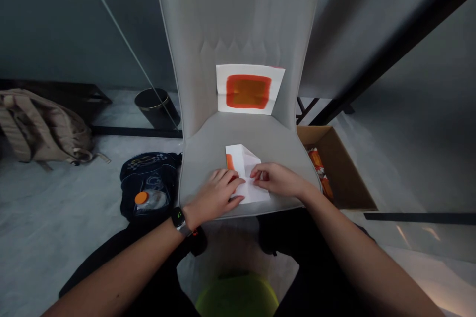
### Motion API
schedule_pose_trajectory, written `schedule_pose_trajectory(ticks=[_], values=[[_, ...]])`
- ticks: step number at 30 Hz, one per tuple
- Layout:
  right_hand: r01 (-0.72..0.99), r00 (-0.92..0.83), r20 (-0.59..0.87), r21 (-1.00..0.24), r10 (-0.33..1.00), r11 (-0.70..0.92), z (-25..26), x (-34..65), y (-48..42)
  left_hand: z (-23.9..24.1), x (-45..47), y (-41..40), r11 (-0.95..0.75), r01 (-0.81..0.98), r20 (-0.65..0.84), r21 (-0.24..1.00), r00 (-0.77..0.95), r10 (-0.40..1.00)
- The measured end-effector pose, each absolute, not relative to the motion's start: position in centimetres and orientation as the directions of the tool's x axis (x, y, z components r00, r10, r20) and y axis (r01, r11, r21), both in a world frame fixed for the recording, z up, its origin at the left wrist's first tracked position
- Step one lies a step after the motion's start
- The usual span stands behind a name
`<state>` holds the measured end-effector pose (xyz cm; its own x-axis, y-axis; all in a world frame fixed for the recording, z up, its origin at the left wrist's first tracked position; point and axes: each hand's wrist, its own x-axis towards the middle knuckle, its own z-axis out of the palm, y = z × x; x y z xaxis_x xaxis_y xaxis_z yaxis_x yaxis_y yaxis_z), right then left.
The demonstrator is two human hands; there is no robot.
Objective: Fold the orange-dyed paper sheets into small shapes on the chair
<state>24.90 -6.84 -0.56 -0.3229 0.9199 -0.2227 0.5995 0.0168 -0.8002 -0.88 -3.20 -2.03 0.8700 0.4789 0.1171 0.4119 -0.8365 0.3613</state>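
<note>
Partly folded white paper (pixel 243 161), orange at its left edge, lying near the front of a grey chair (pixel 275 133). The left hand (pixel 219 190) rests open across it, fingers spread; the right hand (pixel 277 178) has curled fingers at the paper, whether pinching it cannot be told. Behind, a sheet with an orange square (pixel 248 91) leans on the backrest. Flanking the chair: dark bag (pixel 148 166), left; cardboard box (pixel 349 178), right.
</note>
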Motion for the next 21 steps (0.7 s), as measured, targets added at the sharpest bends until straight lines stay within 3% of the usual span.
schedule_pose_trajectory(ticks=[3, 8, 16, 21], values=[[0.631, -0.304, -0.305, -0.775, 0.902, -0.049, 0.6, 26.5, -7.8, -2.1, -0.9, -3.0, -0.827, 0.413, 0.125, 0.382, 0.863, 0.489], [0.778, -0.279, -0.466, -0.622, 0.84, -0.086, 0.7, 27.2, -9.5, -2.1, -0.7, -3.0, -0.804, 0.429, 0.115, 0.412, 0.85, 0.513], [0.685, -0.325, -0.372, -0.726, 0.869, -0.054, -0.9, 27.4, -9.4, -1.1, -0.4, -2.0, -0.824, 0.392, 0.052, 0.409, 0.891, 0.45], [0.58, -0.352, -0.197, -0.813, 0.915, 0.048, -0.7, 27.1, -9.3, -1.2, -0.4, -1.9, -0.845, 0.36, 0.052, 0.396, 0.91, 0.412]])
